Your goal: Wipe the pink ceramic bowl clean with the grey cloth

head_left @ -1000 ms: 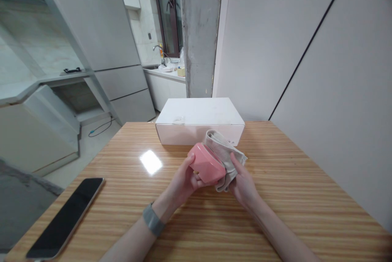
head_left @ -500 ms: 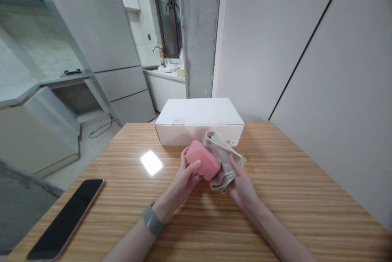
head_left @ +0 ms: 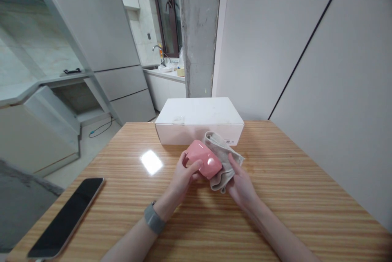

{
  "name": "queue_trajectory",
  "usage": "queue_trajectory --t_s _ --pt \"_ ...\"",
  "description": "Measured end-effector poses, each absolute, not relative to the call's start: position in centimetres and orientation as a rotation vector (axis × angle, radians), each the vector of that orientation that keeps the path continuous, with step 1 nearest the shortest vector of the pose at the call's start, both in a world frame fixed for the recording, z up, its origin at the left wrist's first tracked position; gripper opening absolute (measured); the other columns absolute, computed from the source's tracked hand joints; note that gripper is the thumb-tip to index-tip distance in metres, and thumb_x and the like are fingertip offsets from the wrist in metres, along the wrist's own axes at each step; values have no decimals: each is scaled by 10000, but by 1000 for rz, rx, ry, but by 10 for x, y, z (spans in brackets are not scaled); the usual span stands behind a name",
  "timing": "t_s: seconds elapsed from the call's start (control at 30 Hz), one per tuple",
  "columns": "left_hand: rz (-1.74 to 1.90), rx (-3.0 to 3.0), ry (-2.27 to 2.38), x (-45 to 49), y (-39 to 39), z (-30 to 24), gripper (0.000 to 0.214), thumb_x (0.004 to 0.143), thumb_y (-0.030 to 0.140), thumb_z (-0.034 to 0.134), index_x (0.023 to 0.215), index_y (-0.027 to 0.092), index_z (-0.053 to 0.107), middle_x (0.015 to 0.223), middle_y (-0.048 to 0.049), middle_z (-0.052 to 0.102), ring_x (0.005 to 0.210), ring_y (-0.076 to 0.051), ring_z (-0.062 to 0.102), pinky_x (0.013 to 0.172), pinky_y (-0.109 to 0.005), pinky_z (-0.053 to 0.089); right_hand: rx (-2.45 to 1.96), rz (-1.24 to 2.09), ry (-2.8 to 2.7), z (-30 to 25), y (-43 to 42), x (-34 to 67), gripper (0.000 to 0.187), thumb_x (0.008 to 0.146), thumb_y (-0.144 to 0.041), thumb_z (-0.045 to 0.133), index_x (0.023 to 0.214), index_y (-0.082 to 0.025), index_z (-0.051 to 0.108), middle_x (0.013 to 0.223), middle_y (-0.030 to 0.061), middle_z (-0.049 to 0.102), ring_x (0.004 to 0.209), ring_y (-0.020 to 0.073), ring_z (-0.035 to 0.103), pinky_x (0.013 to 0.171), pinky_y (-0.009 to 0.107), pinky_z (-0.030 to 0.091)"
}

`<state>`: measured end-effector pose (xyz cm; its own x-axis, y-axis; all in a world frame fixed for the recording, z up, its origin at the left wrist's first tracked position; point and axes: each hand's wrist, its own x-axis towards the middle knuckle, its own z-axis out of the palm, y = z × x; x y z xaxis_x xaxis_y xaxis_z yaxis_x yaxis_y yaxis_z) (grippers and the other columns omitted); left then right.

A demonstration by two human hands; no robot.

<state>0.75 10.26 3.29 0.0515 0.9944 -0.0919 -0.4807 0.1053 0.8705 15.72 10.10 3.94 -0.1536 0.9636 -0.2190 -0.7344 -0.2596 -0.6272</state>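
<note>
My left hand is closed around a small pink rounded case, held just above the wooden table. My right hand grips a folded beige cloth that is pressed against the right side of the pink case. Both hands meet in the middle of the table, just in front of a closed white cardboard box. A grey band sits on my left wrist.
A black phone lies face up near the table's left front corner. A grey wall stands close on the right. Behind the table are a concrete pillar, a fridge and a counter with a sink tap.
The pink case has turned in my left hand and risen slightly toward the box, now showing a glossy highlight. The cloth has stayed against it in my right hand.
</note>
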Motion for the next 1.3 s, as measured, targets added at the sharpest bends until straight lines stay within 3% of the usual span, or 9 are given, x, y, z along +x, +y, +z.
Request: queue_trajectory --t_s 0.13,0.3,0.5,0.8,1.0,1.13,1.3 --pt "1418 870 991 9 106 29 649 595 281 832 1155 199 513 1186 -95 588 954 -214 630 758 -286 531 -693 1717 -412 43 100 155 299 781 -395 707 961 -159 740 839 39 775 656 176 691 571 234 543" --pt "1417 923 962 8 107 27 747 568 241 849 1192 232 438 1199 -83 570 996 -205 607 813 -296 514 -674 1688 -421 46 100 154 335 756 -392 730 991 -153 730 936 51 772 802 213 714 688 270 568" --pt "1336 725 868 7 105 34 488 784 505 643 1180 275 474 998 -25 607 766 -135 613 603 -224 490 -726 1689 -475 38 103 158 351 758 -457 711 964 -174 733 813 43 777 714 222 720 647 303 571" --pt "1237 742 728 5 101 30 438 748 351 734 1111 173 565 1059 -85 617 867 -162 606 708 -256 519 -755 1646 -472 42 101 158 383 757 -443 716 1026 -170 717 985 72 767 989 276 695 817 362 567" --pt "1311 827 873 5 103 30 574 670 332 789 1154 202 509 1084 -80 605 913 -214 617 707 -326 545 -740 1668 -442 42 102 156 333 766 -404 717 994 -161 724 1000 63 765 1008 258 690 846 338 567" --pt "1412 926 1021 8 103 31 692 613 284 826 1206 209 477 1117 -93 623 1012 -232 613 821 -327 514 -762 1647 -454 45 100 155 303 736 -394 750 949 -179 729 947 47 775 1000 256 693 833 340 578" --pt "1475 947 1044 11 101 31 773 561 268 854 1226 226 463 1155 -93 615 997 -229 622 812 -310 509 -738 1685 -466 47 98 158 338 741 -409 745 979 -171 726 946 61 774 1008 264 690 814 355 586"
